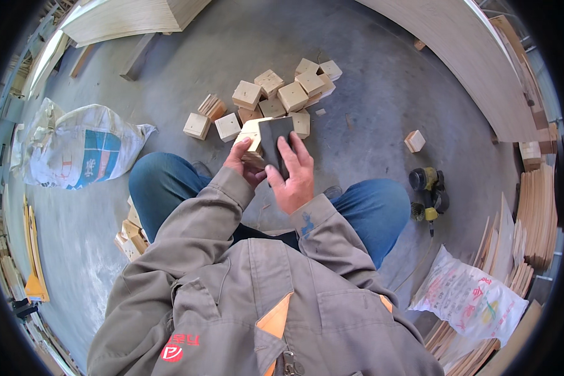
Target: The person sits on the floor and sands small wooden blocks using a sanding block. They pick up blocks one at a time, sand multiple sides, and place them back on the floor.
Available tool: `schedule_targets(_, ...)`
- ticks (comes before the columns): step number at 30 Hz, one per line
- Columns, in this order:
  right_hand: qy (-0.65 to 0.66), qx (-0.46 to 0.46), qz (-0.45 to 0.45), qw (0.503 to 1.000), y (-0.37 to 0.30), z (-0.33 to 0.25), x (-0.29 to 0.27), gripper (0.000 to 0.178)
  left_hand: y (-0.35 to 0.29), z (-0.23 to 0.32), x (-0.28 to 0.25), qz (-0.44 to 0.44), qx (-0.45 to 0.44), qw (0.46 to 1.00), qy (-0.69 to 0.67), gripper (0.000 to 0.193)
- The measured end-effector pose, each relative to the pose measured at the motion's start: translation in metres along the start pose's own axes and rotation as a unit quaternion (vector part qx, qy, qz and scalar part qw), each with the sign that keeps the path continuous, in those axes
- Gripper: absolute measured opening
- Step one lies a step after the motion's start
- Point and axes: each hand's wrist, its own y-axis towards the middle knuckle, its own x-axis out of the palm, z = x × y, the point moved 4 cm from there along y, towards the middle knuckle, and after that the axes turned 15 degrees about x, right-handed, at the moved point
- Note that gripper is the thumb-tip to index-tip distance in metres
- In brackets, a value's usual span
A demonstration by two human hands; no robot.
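Observation:
My left hand (247, 164) is closed round a pale wooden block (251, 139), held up in front of my knees. My right hand (293, 177) grips a flat, dark grey piece that looks like a sanding block (274, 141); its fingers lie along the right side and the thumb is near the lower edge. The dark piece is up against the right side of the wooden block. Just beyond both hands, a loose pile of similar wooden blocks (292, 97) rests on the grey floor, some stacked on others.
A yellow and black power tool (428, 193) with a cord lies right of my knee, near a single block (414, 141). White woven sacks stand at left (75, 147) and lower right (470, 294). Large board stacks (457, 56) border the far side. More wood pieces (131, 235) lie by my left leg.

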Motion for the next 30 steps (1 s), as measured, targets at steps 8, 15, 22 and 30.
schedule_targets(8,-0.015,0.071,0.012,0.997,0.009,0.03,0.0,0.066,0.007,-0.013,-0.021,0.009,-0.007,0.998,0.058,0.064)
schedule_targets(15,0.029,0.01,-0.021,0.999,-0.001,0.009,0.004,0.064,0.005,0.008,-0.01,0.022,0.013,0.999,0.025,0.061)
schedule_targets(22,-0.013,0.042,0.009,0.999,0.006,0.027,0.0,0.064,0.006,-0.003,-0.021,0.018,0.005,0.999,0.045,0.065)
schedule_targets(30,0.019,0.024,-0.001,1.0,0.007,0.015,-0.001,0.063,0.01,0.001,-0.018,0.024,-0.006,0.999,0.022,0.058)
